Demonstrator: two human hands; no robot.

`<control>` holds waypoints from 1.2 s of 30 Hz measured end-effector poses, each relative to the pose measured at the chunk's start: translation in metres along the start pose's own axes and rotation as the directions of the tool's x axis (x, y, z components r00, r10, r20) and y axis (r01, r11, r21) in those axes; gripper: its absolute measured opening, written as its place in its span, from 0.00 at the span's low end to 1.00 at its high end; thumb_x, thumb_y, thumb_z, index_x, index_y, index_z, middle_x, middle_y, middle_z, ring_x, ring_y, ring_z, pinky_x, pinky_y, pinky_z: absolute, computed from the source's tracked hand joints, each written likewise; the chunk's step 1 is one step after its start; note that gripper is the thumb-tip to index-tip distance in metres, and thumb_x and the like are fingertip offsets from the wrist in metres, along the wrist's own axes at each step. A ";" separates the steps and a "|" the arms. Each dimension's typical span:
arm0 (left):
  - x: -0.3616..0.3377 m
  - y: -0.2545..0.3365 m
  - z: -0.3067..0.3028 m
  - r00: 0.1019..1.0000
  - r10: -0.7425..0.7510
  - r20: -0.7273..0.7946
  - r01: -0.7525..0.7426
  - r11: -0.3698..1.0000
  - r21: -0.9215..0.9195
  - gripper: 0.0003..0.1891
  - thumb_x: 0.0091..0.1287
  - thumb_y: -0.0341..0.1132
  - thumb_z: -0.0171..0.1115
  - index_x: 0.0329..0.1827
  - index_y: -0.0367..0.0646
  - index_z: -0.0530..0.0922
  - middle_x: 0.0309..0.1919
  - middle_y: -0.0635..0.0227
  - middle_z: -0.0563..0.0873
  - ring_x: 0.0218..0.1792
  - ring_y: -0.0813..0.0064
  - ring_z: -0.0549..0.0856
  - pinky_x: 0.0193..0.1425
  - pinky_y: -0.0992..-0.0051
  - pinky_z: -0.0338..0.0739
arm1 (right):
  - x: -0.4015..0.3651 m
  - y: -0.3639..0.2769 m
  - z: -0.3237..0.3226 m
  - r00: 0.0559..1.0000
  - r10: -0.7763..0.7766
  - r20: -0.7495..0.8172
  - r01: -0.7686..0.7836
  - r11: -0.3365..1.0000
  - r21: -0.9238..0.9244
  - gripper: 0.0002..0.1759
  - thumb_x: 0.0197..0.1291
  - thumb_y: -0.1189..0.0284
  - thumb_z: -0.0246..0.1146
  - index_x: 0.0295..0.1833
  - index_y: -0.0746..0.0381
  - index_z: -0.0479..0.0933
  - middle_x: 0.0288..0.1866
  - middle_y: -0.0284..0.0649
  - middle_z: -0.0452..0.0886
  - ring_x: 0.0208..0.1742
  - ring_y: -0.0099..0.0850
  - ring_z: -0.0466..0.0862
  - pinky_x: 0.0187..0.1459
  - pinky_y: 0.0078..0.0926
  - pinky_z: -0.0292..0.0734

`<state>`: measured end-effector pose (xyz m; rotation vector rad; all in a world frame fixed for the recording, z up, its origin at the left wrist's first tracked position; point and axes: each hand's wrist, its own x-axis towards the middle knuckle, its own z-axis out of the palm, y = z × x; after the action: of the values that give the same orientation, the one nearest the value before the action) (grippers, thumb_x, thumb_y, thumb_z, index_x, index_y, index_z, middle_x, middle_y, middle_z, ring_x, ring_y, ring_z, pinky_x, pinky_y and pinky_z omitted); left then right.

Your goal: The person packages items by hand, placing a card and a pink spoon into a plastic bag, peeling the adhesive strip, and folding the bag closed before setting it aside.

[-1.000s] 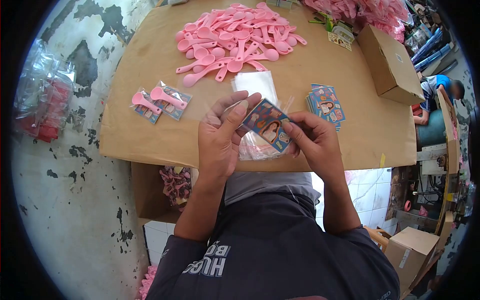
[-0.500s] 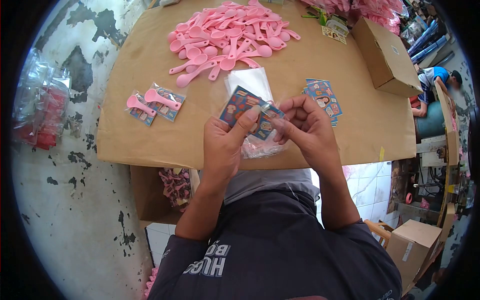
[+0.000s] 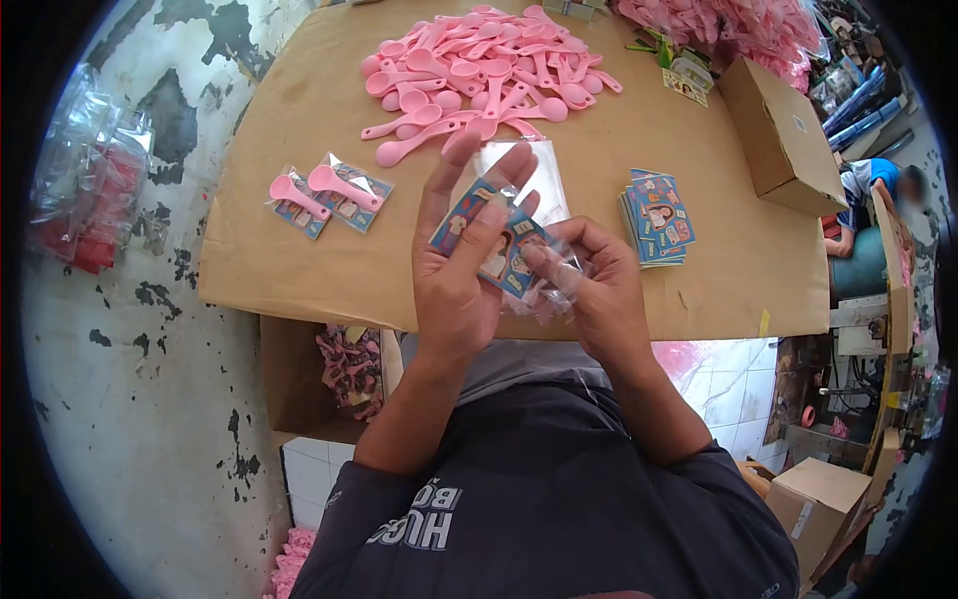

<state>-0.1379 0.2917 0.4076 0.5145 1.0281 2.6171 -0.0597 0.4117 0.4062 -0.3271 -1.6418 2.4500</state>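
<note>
A blue printed card [image 3: 504,250] in clear plastic is between my hands, above the table's near edge. My left hand [image 3: 459,280] holds it across the palm with the thumb on top and the fingers stretched behind. My right hand [image 3: 604,295] pinches crinkled clear plastic at the card's right end. Behind the hands lies a stack of clear bags [image 3: 544,180]. To the right sits a stack of blue cards [image 3: 661,215]. On the left, two pink spoons [image 3: 344,187] rest on bagged cards.
A large heap of pink spoons [image 3: 489,65] covers the table's far part. A cardboard box [image 3: 778,140] stands at the right, near pink bags [image 3: 718,30]. An open box [image 3: 299,379] is below the left edge. Another person [image 3: 863,190] is at far right.
The fingers of my left hand have spread out behind the card, which now shows more of its face. My right hand has moved slightly down, onto the plastic at the card's end.
</note>
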 end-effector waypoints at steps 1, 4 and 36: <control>0.002 0.001 0.000 0.999 -0.008 0.034 0.010 0.996 -0.086 0.30 0.80 0.26 0.55 0.84 0.45 0.60 0.72 0.43 0.77 0.74 0.57 0.77 0.77 0.57 0.75 | 0.000 0.001 0.002 1.000 0.005 -0.025 -0.005 1.000 -0.003 0.10 0.70 0.73 0.72 0.48 0.65 0.80 0.36 0.34 0.87 0.35 0.17 0.84 0.36 0.19 0.80; 0.003 -0.002 -0.003 0.997 -0.035 0.067 0.048 0.976 -0.210 0.30 0.81 0.28 0.54 0.84 0.49 0.60 0.67 0.46 0.80 0.69 0.57 0.82 0.75 0.51 0.78 | -0.001 0.006 0.004 0.998 -0.008 -0.067 0.006 1.000 -0.029 0.09 0.69 0.73 0.73 0.45 0.64 0.79 0.36 0.34 0.86 0.35 0.16 0.83 0.36 0.19 0.78; 0.007 0.026 -0.036 0.995 -0.014 0.094 0.044 0.945 -0.325 0.24 0.85 0.46 0.54 0.75 0.42 0.69 0.45 0.68 0.81 0.47 0.75 0.85 0.66 0.59 0.85 | 0.025 -0.034 0.017 0.766 -0.419 0.487 0.640 0.422 -0.642 0.28 0.63 0.83 0.70 0.69 0.61 0.78 0.60 0.43 0.85 0.52 0.34 0.88 0.49 0.29 0.87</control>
<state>-0.1629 0.2548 0.4032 0.5254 0.5504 2.6350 -0.0872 0.4162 0.4420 0.4166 -2.3899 1.2000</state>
